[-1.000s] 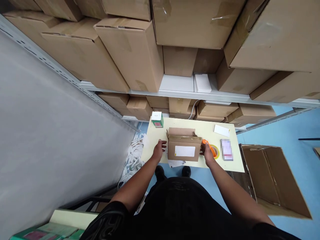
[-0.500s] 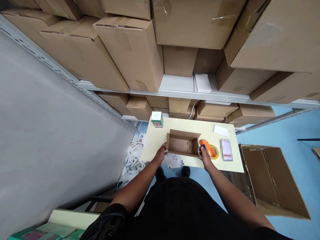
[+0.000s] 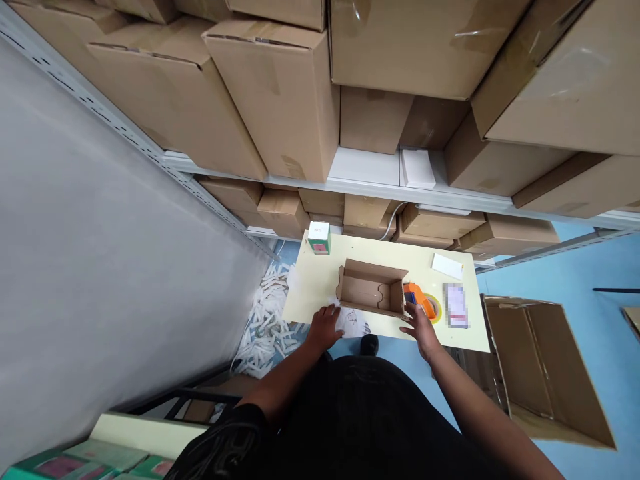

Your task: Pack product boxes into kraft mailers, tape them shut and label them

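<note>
An open brown cardboard box (image 3: 367, 291) sits on the cream table (image 3: 310, 300) with its inside facing up. My left hand (image 3: 325, 327) is at the left end of a white printed sheet or bag (image 3: 354, 323) in front of the box. Its thumb and fingers are apart and appear to touch that white piece. My right hand (image 3: 423, 331) hovers by the box's front right corner, fingers spread and holding nothing. Just beyond it lies an orange tape dispenser (image 3: 416, 293) with a roll of yellowish tape (image 3: 434, 308).
A green and white small box (image 3: 319, 238) stands at the table's back left. A white flat box (image 3: 447, 266) and a blurred-out item (image 3: 456, 306) lie on the right. A large open carton (image 3: 550, 367) is on the floor. Shelves (image 3: 380, 167) of cartons rise ahead.
Both hands have let go of the cardboard box, which rests on the table. My left hand has moved down to the white piece; my right hand has drawn back slightly and spread its fingers.
</note>
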The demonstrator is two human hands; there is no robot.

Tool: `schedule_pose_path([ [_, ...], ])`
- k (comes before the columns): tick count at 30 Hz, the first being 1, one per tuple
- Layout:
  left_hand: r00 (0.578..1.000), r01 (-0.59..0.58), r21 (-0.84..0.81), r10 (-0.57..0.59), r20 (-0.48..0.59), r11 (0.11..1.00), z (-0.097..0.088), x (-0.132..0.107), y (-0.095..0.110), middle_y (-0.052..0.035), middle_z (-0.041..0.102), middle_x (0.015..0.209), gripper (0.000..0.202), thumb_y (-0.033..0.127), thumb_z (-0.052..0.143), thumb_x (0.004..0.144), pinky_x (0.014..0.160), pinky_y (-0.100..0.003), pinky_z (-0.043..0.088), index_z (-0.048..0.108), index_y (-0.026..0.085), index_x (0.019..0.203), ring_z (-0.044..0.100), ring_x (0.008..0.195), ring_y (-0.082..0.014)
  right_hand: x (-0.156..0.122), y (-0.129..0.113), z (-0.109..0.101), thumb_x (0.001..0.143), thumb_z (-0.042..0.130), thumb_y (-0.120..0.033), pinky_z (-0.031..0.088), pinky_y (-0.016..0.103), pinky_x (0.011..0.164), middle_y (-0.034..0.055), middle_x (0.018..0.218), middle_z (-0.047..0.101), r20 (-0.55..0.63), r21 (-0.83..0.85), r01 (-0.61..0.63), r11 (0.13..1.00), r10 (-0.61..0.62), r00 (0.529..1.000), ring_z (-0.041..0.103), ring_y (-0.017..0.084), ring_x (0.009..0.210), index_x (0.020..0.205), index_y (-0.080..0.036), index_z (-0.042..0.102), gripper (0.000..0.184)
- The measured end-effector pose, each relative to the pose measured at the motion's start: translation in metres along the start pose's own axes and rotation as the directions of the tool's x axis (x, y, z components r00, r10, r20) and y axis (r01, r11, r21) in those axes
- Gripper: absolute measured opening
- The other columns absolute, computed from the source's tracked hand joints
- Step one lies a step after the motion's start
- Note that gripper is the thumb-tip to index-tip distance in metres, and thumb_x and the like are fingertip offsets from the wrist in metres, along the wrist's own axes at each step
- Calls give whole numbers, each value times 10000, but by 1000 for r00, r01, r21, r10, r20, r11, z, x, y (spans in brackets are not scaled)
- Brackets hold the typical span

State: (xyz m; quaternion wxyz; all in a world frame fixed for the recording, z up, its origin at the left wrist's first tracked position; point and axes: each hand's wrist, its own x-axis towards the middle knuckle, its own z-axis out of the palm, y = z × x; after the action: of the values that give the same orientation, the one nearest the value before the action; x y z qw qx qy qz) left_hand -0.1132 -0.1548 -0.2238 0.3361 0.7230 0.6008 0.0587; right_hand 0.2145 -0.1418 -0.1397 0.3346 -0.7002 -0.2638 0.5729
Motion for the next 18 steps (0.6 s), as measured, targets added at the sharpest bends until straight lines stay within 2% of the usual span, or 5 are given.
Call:
schedule_pose_path([
  [6, 987, -150, 144, 140, 76, 978, 1, 7, -6, -162, 591, 1335, 362, 325, 657, 905, 1083, -527, 318, 661, 230, 1254, 437, 1289, -384, -3, -35, 8, 799, 696, -659, 626, 401, 749, 117, 1532, 519, 4, -193, -95, 977, 98, 995, 622, 343, 1244, 1444, -338, 529, 740],
  [8, 979, -194, 165, 180, 94, 967, -2, 2, -8, -167, 622, 1222, 239, 265, 595, 934, 1054, -520, 343, 699, 211, 1142, 466, 1247, -368, 1, -42, 14, 778, 726, -608, 624, 392, 714, 131, 1433, 598, -14, -287, -84, 954, 83, 996, 684, 323, 1115, 1397, -309, 564, 707],
  [11, 974, -212, 193, 191, 123, 958, -12, -13, -17, -171, 642, 1109, 210, 166, 542, 918, 1004, -494, 388, 716, 182, 1034, 524, 1161, -346, 10, -44, 23, 810, 661, -545, 617, 384, 675, 121, 1188, 708, -32, -348, -47, 936, 38, 999, 727, 276, 900, 1302, -260, 622, 570],
  [14, 993, -102, 223, 84, 88, 969, -30, -38, -41, -174, 651, 1092, 236, 126, 551, 855, 991, -473, 414, 712, 165, 1023, 561, 1128, -344, 18, -38, 25, 824, 599, -495, 621, 372, 702, 102, 1117, 719, -83, -343, 10, 939, -41, 996, 718, 260, 892, 1282, -245, 632, 523],
  [18, 982, 190, 268, -187, -40, 944, -60, -78, -89, -172, 660, 1143, 285, 157, 511, 864, 1027, -477, 423, 691, 165, 1085, 581, 1149, -343, 27, -25, 20, 855, 510, -521, 622, 381, 737, 75, 948, 731, -83, -327, 107, 939, -141, 987, 718, 253, 831, 1202, -219, 658, 483],
])
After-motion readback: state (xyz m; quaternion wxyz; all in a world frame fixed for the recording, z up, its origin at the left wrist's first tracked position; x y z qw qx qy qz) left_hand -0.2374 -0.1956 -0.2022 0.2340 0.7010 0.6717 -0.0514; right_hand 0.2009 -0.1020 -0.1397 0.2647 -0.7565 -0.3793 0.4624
